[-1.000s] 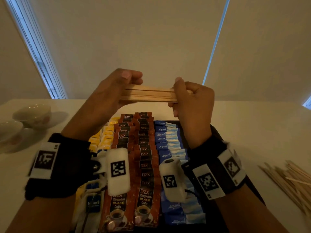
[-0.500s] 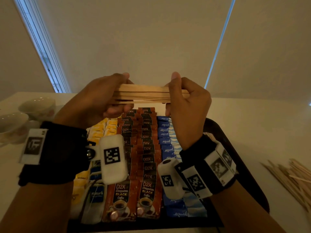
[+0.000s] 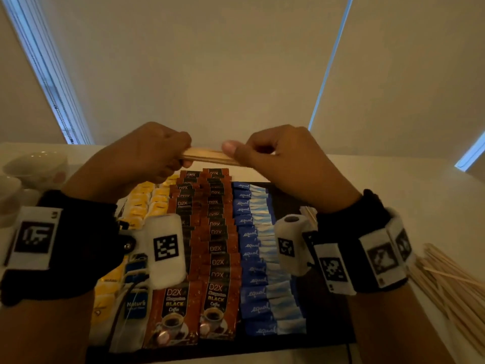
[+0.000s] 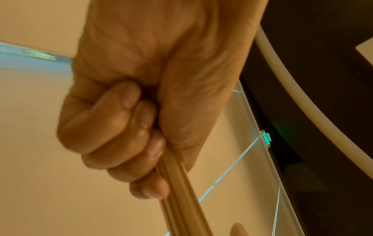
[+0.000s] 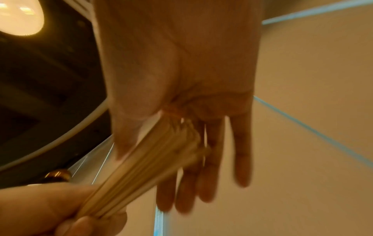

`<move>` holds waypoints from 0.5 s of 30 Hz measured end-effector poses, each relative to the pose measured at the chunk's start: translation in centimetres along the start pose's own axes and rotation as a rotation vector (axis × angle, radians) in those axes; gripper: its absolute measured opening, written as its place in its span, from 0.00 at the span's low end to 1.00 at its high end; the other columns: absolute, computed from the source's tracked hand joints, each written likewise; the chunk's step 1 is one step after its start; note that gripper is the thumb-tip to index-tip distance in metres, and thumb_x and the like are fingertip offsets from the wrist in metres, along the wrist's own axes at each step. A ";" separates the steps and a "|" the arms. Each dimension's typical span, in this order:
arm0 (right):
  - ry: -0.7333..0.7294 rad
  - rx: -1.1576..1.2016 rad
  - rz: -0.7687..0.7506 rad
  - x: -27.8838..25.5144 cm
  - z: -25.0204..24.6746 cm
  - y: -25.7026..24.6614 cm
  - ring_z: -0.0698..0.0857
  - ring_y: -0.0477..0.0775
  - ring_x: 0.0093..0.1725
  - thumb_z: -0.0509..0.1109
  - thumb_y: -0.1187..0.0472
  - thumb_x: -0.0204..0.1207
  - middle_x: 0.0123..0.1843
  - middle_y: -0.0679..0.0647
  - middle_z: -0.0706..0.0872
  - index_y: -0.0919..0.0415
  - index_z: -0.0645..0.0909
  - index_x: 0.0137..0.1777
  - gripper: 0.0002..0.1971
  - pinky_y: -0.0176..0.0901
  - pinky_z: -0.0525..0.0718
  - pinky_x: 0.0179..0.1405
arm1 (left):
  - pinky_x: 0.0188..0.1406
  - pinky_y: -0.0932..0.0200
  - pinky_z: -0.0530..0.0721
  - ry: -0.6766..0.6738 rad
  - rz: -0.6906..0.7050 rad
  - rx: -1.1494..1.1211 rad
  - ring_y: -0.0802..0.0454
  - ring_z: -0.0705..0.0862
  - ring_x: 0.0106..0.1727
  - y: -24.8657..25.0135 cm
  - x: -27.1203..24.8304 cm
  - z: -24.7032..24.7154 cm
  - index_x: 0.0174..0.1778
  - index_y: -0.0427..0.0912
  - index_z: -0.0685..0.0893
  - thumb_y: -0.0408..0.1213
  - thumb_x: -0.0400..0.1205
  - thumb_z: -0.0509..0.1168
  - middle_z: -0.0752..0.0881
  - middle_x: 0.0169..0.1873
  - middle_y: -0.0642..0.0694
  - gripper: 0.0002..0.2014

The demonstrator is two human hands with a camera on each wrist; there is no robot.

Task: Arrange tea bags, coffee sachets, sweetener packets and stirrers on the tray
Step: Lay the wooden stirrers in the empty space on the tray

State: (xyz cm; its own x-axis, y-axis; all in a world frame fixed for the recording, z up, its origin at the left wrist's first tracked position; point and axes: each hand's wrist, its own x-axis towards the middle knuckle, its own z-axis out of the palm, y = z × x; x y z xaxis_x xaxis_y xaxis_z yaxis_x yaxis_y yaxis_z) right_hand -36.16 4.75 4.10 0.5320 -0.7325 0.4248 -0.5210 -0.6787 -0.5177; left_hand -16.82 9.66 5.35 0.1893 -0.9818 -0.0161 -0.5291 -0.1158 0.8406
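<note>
Above tray (image 3: 338,306), left hand (image 3: 147,158) gripped stirrer bundle (image 3: 207,155); right hand (image 3: 286,164) pinched opposite end, fingers loose. Loose stirrers (image 3: 454,279) lay right on surface (image 3: 409,190); bowls (image 3: 36,166) far left.

Your pale table (image 3: 393,185), carrying your dark tray (image 3: 328,327) of sachet rows in front of you, your loose pile of wooden stirrers (image 3: 451,282) just right of the tray, your two pale bowls (image 3: 34,166) far left.
</note>
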 end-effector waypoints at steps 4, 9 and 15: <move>-0.161 -0.282 -0.050 -1.1 1.2 -2.4 0.82 0.48 0.43 0.61 0.34 0.75 0.44 0.48 0.84 0.55 0.78 0.58 0.25 0.45 0.79 0.41 | 0.24 0.58 0.64 0.045 0.206 0.230 0.57 0.64 0.18 0.4 -0.4 0.9 0.32 0.24 0.79 0.37 0.85 0.56 0.70 0.18 0.45 0.21; -0.125 -0.277 -0.068 -1.9 5.2 -2.8 0.79 0.59 0.37 0.55 0.51 0.86 0.45 0.60 0.81 0.65 0.70 0.62 0.17 0.50 0.75 0.35 | 0.26 0.57 0.66 0.050 0.321 0.363 0.49 0.70 0.23 0.1 -0.3 0.8 0.24 0.32 0.78 0.39 0.84 0.57 0.73 0.19 0.41 0.23; -0.252 -0.124 0.049 -3.6 4.5 -2.1 0.76 0.62 0.35 0.55 0.63 0.86 0.38 0.59 0.73 0.74 0.69 0.60 0.12 0.51 0.77 0.31 | 0.21 0.62 0.70 -0.124 0.284 0.268 0.57 0.72 0.18 -0.4 0.5 1.8 0.33 0.37 0.83 0.44 0.86 0.54 0.77 0.18 0.50 0.21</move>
State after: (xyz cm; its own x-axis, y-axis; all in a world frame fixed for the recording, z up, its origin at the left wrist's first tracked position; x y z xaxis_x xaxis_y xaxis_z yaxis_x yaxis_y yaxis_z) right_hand -33.97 9.08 0.29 0.6455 -0.7385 0.1950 -0.6195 -0.6555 -0.4319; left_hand -18.01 8.93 3.98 -0.0877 -0.9891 0.1179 -0.7457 0.1436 0.6506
